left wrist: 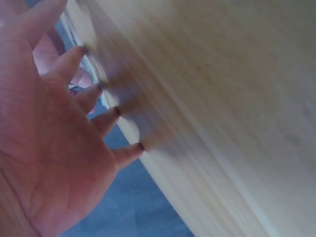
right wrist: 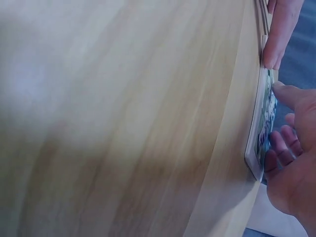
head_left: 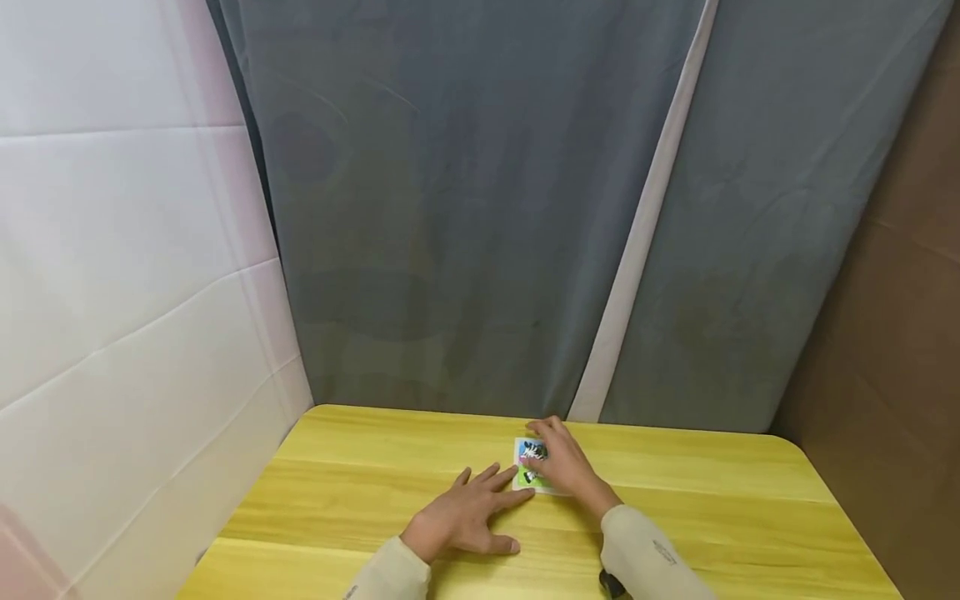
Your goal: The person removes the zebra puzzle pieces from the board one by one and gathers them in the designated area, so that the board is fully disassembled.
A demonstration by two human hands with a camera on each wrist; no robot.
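Note:
A small colourful picture card (head_left: 531, 463) with a zebra on it lies flat on the yellow wooden table (head_left: 360, 483), near the middle. My right hand (head_left: 561, 463) lies over the card with straight fingers, fingertips (right wrist: 279, 90) touching its face; the card (right wrist: 261, 128) shows edge-on in the right wrist view. My left hand (head_left: 468, 512) rests flat on the table just left of the card, fingers spread, index tip at the card's near left corner. In the left wrist view the spread fingers (left wrist: 94, 96) press the table surface (left wrist: 222, 98).
A grey curtain (head_left: 480, 208) hangs behind the table, with a white padded wall (head_left: 127, 275) at the left and a brown panel (head_left: 900, 317) at the right. The table's rounded right corner (head_left: 787, 446) is near that panel.

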